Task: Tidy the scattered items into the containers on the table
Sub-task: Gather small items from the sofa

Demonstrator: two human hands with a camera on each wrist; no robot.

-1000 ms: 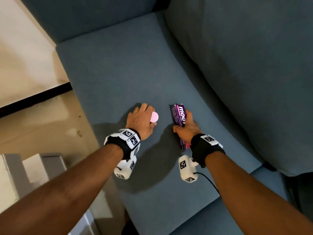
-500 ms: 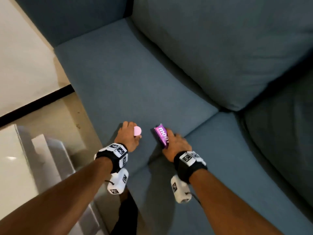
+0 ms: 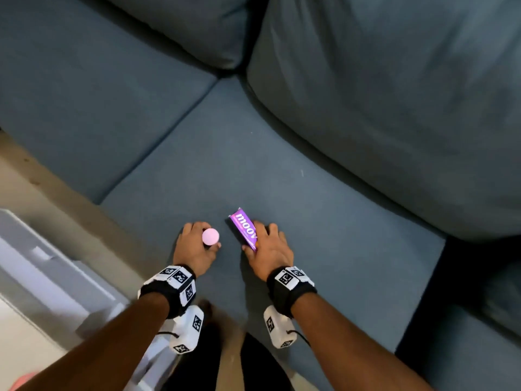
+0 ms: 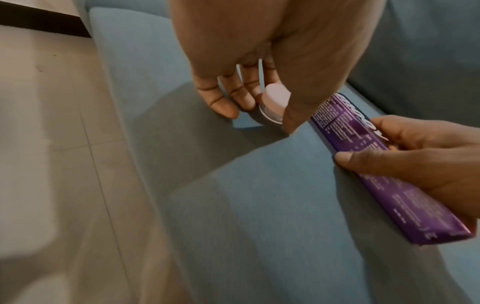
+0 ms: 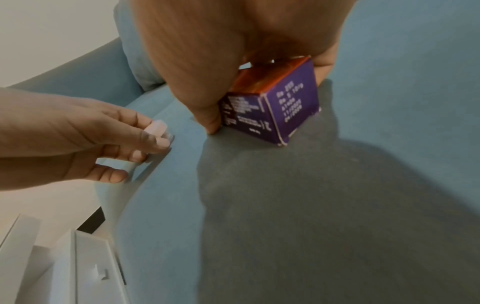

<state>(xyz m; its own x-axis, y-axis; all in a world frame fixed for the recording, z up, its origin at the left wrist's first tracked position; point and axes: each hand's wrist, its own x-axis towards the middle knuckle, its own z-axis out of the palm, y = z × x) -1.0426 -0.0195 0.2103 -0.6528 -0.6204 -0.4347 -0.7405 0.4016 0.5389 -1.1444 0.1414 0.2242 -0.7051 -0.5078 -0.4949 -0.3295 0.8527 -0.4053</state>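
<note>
My left hand [image 3: 197, 246] grips a small jar with a pink round lid [image 3: 210, 236], held just above the blue sofa seat [image 3: 324, 221]. In the left wrist view the pink-lidded jar [image 4: 275, 102] sits between the thumb and curled fingers [image 4: 226, 102]. My right hand [image 3: 267, 246] holds a long purple "moov" box [image 3: 244, 227] by its sides, thumb on the left edge. The right wrist view shows the purple box [image 5: 280, 107] end-on with an orange face, under my palm. The left wrist view shows the box [image 4: 389, 170] lengthways.
Blue back cushions [image 3: 394, 94] rise behind the seat. White containers [image 3: 48, 277] stand at the lower left beside the sofa, also seen as white trays [image 5: 64, 257] in the right wrist view. Beige tiled floor [image 4: 52, 144] lies left of the seat edge.
Both hands, each still holding its item, have drawn back along the sofa seat toward the right seat cushion and the body. The head view has swung right.
</note>
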